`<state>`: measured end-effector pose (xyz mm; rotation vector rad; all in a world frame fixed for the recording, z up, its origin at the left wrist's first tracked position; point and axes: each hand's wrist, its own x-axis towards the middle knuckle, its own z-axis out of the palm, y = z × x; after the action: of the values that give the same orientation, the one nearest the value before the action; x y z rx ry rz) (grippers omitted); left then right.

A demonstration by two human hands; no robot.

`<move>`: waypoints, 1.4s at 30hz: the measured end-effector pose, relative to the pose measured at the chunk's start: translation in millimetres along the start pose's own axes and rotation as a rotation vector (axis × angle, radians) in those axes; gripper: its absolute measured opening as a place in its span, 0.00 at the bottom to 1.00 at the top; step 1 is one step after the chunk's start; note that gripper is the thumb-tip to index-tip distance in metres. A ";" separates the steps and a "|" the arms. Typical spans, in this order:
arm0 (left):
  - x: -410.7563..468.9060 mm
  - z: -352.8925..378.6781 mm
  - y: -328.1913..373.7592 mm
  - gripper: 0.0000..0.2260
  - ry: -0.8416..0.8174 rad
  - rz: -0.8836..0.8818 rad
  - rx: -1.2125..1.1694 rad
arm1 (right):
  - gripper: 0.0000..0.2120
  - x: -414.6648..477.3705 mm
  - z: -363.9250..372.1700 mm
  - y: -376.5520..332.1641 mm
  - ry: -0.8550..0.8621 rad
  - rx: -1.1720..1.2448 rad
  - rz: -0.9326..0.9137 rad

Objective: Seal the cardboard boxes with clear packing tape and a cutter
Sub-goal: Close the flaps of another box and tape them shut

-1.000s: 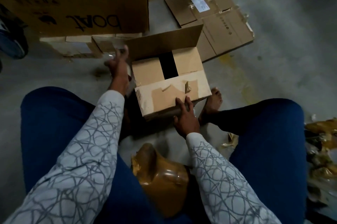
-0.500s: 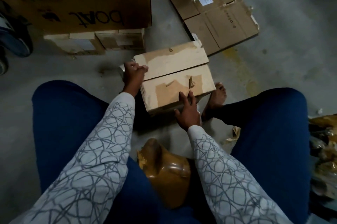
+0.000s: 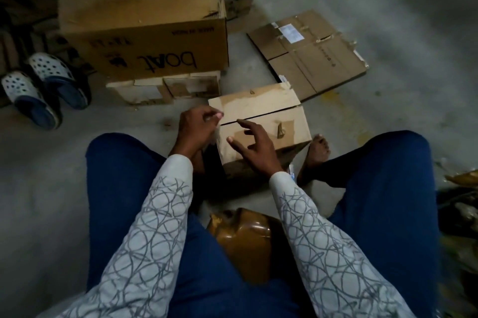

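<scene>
A small cardboard box (image 3: 261,108) stands on the floor between my knees, both top flaps down, with a dark seam between them. My left hand (image 3: 198,127) is at the left end of that seam, fingers curled and pinching something pale and translucent that looks like clear tape (image 3: 214,136). My right hand (image 3: 254,145) is spread with straight fingers over the near flap, fingertips by the seam. No cutter is visible. A glossy brown wad of used tape (image 3: 240,242) lies in my lap.
A large box printed "boat" (image 3: 144,40) stands behind, on flatter cartons (image 3: 165,88). Flattened cardboard (image 3: 305,53) lies on the floor at the back right. Two sandals (image 3: 38,87) sit at the left. A bare foot (image 3: 318,149) touches the box's right corner. Scraps (image 3: 460,188) lie at the right.
The far flap, upright a second ago, now lies folded down. My left hand came to the seam's left end. My right hand left the box's front edge and spread over the near flap.
</scene>
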<state>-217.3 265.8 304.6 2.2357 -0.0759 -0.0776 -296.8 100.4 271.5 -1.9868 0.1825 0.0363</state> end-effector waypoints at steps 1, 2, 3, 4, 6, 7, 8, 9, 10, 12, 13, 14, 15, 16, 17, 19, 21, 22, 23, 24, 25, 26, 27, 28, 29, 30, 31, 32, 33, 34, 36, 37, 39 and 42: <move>-6.8 0.0 6.8 0.06 -0.053 -0.054 -0.124 | 0.28 -3.2 0.0 -3.7 -0.016 0.019 -0.014; -12.2 1.2 11.1 0.06 -0.082 -0.089 -0.235 | 0.28 -5.8 -1.0 -5.6 -0.025 0.031 -0.028; -16.1 3.3 13.0 0.06 -0.092 -0.110 -0.323 | 0.28 -8.0 -2.0 -5.9 -0.024 0.031 -0.036; -19.2 5.4 14.2 0.06 -0.093 -0.126 -0.397 | 0.27 -10.7 -4.6 -5.4 -0.011 0.038 -0.044; -22.1 9.0 17.2 0.07 -0.097 -0.187 -0.513 | 0.25 -14.7 -11.6 -5.1 0.027 0.073 -0.016; -22.9 10.9 19.9 0.07 -0.091 -0.226 -0.571 | 0.24 -15.9 -15.7 -6.0 0.032 0.111 0.026; -23.8 13.0 23.2 0.09 -0.077 -0.257 -0.633 | 0.23 -16.7 -18.7 -6.5 0.032 0.164 0.071; -25.6 15.6 27.0 0.10 -0.060 -0.275 -0.685 | 0.21 -17.3 -21.6 -5.6 0.027 0.208 0.103; -27.0 17.2 30.3 0.11 -0.045 -0.288 -0.725 | 0.18 -17.5 -23.6 -4.8 0.023 0.235 0.113; -28.7 18.1 32.6 0.11 -0.013 -0.314 -0.751 | 0.16 -17.7 -25.7 -2.7 0.016 0.202 0.095; -29.5 18.0 31.4 0.11 0.004 -0.331 -0.753 | 0.17 -18.0 -26.7 -2.7 0.005 0.175 0.086; -30.7 17.8 31.3 0.11 0.021 -0.351 -0.765 | 0.18 -17.8 -28.1 -4.2 -0.001 0.147 0.077; -31.5 18.3 30.0 0.11 0.039 -0.366 -0.772 | 0.19 -17.1 -30.5 -6.0 0.000 0.101 0.064; -32.3 17.6 29.5 0.11 0.062 -0.375 -0.779 | 0.21 -16.0 -33.5 -8.2 -0.001 0.047 0.043; -32.0 16.8 28.1 0.10 0.098 -0.386 -0.786 | 0.22 -14.9 -37.5 -9.8 -0.008 -0.020 0.017; -27.7 8.5 21.7 0.06 0.242 -0.489 -0.873 | 0.22 -12.1 -47.5 -6.6 -0.032 -0.166 -0.018; -20.2 -7.0 9.5 0.05 0.406 -0.637 -1.048 | 0.20 -10.6 -59.6 -0.5 -0.041 -0.321 -0.015; -16.1 -12.6 0.9 0.09 0.448 -0.676 -1.109 | 0.20 -8.7 -66.0 2.9 -0.042 -0.383 -0.004; -13.9 -15.3 -5.5 0.10 0.454 -0.688 -1.124 | 0.21 -5.6 -72.7 5.0 -0.056 -0.421 0.008; -13.3 -15.3 -9.8 0.11 0.449 -0.693 -1.127 | 0.23 -0.3 -78.4 4.5 -0.095 -0.458 0.015; -14.4 -12.3 -11.2 0.10 0.443 -0.694 -1.121 | 0.26 6.6 -84.3 2.6 -0.151 -0.506 0.007; -15.2 -7.9 -12.1 0.10 0.431 -0.700 -1.129 | 0.28 15.0 -89.8 -0.2 -0.205 -0.568 -0.015; -16.1 -2.1 -12.7 0.09 0.418 -0.715 -1.138 | 0.30 23.2 -95.9 -3.6 -0.238 -0.636 -0.033; -16.2 4.7 -14.0 0.08 0.420 -0.739 -1.134 | 0.30 31.1 -103.1 -6.9 -0.245 -0.697 -0.051; -15.9 12.2 -16.4 0.07 0.431 -0.770 -1.117 | 0.28 39.1 -110.0 -9.7 -0.242 -0.741 -0.064; -14.3 19.8 -19.4 0.08 0.438 -0.802 -1.105 | 0.25 46.1 -116.3 -11.5 -0.233 -0.773 -0.079; -12.3 27.5 -22.9 0.09 0.439 -0.828 -1.104 | 0.22 53.4 -121.3 -12.4 -0.227 -0.804 -0.099; -10.0 35.2 -28.2 0.11 0.436 -0.849 -1.109 | 0.19 60.1 -124.1 -13.6 -0.222 -0.843 -0.130; -8.6 41.4 -31.7 0.12 0.438 -0.864 -1.118 | 0.18 66.5 -125.1 -15.2 -0.219 -0.885 -0.161; -6.0 48.2 -36.7 0.11 0.458 -0.870 -1.124 | 0.17 74.3 -124.0 -15.7 -0.216 -0.917 -0.183; -1.3 58.7 -45.8 0.07 0.501 -0.877 -1.115 | 0.17 89.3 -118.5 -14.1 -0.200 -0.941 -0.203; 2.4 63.8 -51.9 0.06 0.517 -0.877 -1.111 | 0.16 96.3 -113.7 -10.7 -0.189 -0.938 -0.203; 10.4 72.7 -64.8 0.06 0.536 -0.891 -1.121 | 0.15 112.4 -101.6 -1.8 -0.186 -0.904 -0.172; 22.5 87.9 -85.6 0.14 0.597 -0.965 -1.116 | 0.12 142.2 -83.9 11.2 -0.235 -0.880 -0.080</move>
<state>-199.7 248.0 182.4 0.9438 1.0935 0.0326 -162.8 3.7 280.4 -2.8375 -0.0904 0.3480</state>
